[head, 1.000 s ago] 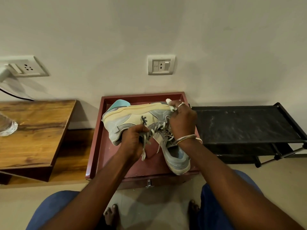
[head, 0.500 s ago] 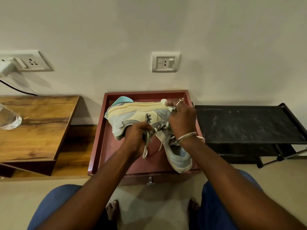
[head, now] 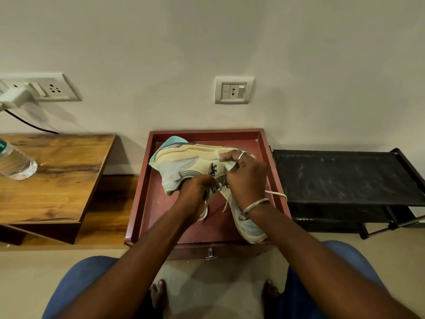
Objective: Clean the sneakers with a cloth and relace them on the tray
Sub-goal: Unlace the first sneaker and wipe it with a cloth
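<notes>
left hand (head: 195, 196) tight round the sneaker (head: 184, 164), right hand (head: 247, 178) pinched on the cloth (head: 230, 166), dark side logo (head: 213, 169) unreadable

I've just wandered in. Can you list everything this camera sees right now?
tray: one, dark red, centre, against the wall.
sneakers: two, cream and grey, one held over the tray, the other lying in it.
laces: off-white, loose, trailing from the sneakers.
white scrap: one, perhaps the cloth, against the held sneaker.
table: one, brown wood, left.
bottle: one, clear, on the table.
rack: one, black, right.
sockets: two, white, on the wall; the second above the tray.
charger: one, white, plugged in left.
bangle: one, silver, right wrist.
left hand: grips the laces.
right hand: pinches the white scrap.
legs: two, blue trousers, bottom edge.
</notes>
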